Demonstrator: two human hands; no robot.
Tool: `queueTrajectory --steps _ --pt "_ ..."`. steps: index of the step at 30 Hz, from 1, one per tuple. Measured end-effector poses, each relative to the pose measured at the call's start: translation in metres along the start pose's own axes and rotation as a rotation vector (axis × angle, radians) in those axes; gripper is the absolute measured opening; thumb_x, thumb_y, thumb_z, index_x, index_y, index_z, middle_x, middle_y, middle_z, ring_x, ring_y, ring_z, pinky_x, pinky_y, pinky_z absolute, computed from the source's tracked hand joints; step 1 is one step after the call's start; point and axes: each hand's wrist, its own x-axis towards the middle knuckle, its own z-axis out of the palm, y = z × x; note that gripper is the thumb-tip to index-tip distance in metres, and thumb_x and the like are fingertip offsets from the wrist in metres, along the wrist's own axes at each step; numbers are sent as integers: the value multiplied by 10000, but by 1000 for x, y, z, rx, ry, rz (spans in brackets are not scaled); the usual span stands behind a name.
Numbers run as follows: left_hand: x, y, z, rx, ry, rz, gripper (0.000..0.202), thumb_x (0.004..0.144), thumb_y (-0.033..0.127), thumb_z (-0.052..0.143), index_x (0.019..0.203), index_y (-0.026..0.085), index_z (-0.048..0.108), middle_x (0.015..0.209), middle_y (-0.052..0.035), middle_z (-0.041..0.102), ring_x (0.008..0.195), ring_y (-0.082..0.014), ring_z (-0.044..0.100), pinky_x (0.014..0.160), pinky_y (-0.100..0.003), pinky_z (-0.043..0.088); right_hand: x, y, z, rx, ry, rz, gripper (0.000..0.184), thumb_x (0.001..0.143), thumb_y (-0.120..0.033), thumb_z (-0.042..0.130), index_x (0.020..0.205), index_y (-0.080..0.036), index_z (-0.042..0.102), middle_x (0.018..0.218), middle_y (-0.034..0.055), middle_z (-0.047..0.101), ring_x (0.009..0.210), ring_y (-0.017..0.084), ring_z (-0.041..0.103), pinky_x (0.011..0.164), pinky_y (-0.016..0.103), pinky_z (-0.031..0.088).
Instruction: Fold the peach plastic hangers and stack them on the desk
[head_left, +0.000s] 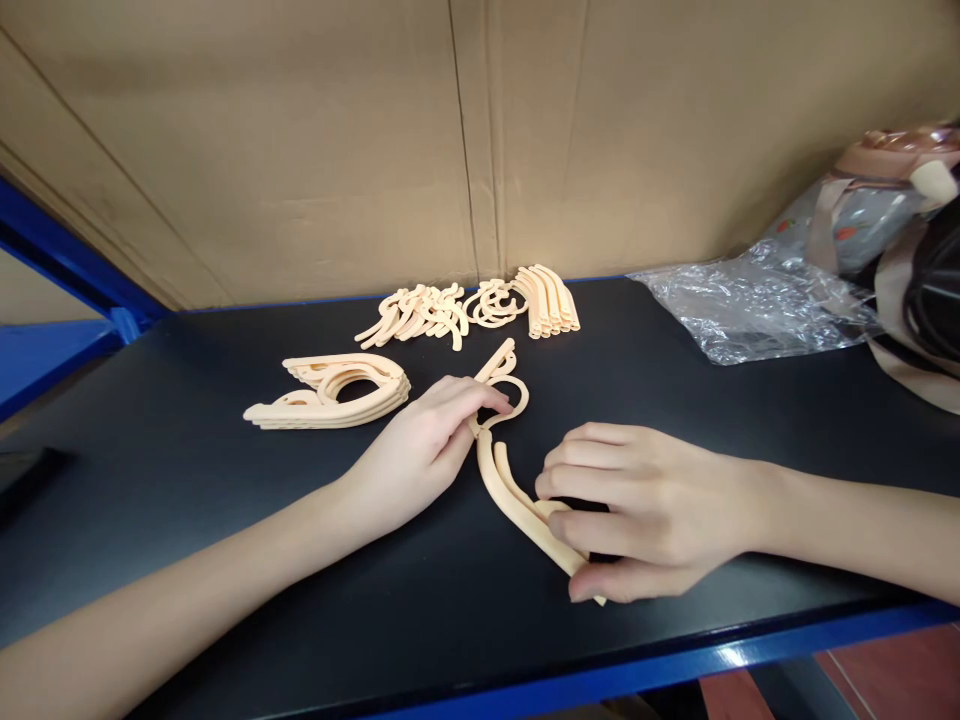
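Note:
A beige plastic folding hanger point(517, 505) lies on the black table in front of me, one arm stretching toward the near right and a ring-shaped middle part at its far end. My left hand point(431, 440) grips it around the ring, with a finger reaching across the loop. Over the near arm, my right hand point(652, 505) is closed, thumb at the tip and fingers along the inner side; part of that arm is hidden beneath it. Left of the hanger rests a stack of folded hangers point(386, 400), beside my left hand.
Along the back lie a pile of short curved pieces point(420, 313), several hook pieces point(491, 303) and a bundle of long arms point(553, 302). A clear plastic bag point(750, 310) and a strapped bottle point(855, 215) occupy the right. A cardboard wall point(337, 150) stands behind.

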Motion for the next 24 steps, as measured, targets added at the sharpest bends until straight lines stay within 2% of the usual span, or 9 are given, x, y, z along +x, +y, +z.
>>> queueTrajectory --steps 5,10,13,19,24 --pt "0 2 -2 1 -5 14 432 857 -14 312 1097 211 591 1137 -15 628 1072 -158 552 951 -320 452 0 1 0 142 11 59 307 903 -429 543 816 -141 604 910 88 617 843 190 549 767 336 433" --pt "1 2 -1 -32 51 -12 397 874 14 318 1071 217 597 1218 -38 586 1153 -176 534 1008 -368 439 0 1 -2 212 -20 139 154 809 -261 587 889 -130 593 926 75 611 865 176 545 797 325 431" --pt "1 0 0 -34 65 -12 404 865 9 314 1071 219 591 1217 -47 577 1157 -179 533 1000 -370 448 -2 3 -3 214 -27 171 190 745 -159 570 933 -137 586 939 57 613 866 166 539 804 316 432" --pt "1 -2 0 -23 50 2 483 806 -59 290 1082 216 576 1218 -40 569 1184 -166 516 1037 -362 417 -6 19 -1 68 -25 191 256 773 -74 478 1001 -138 578 985 84 627 934 206 535 832 358 432" --pt "-1 -4 1 45 67 17 457 835 -58 303 1085 211 574 1221 -38 565 1177 -164 506 1024 -358 419 -8 32 1 -53 36 263 300 838 -3 370 999 -134 586 984 94 641 985 221 539 851 374 430"
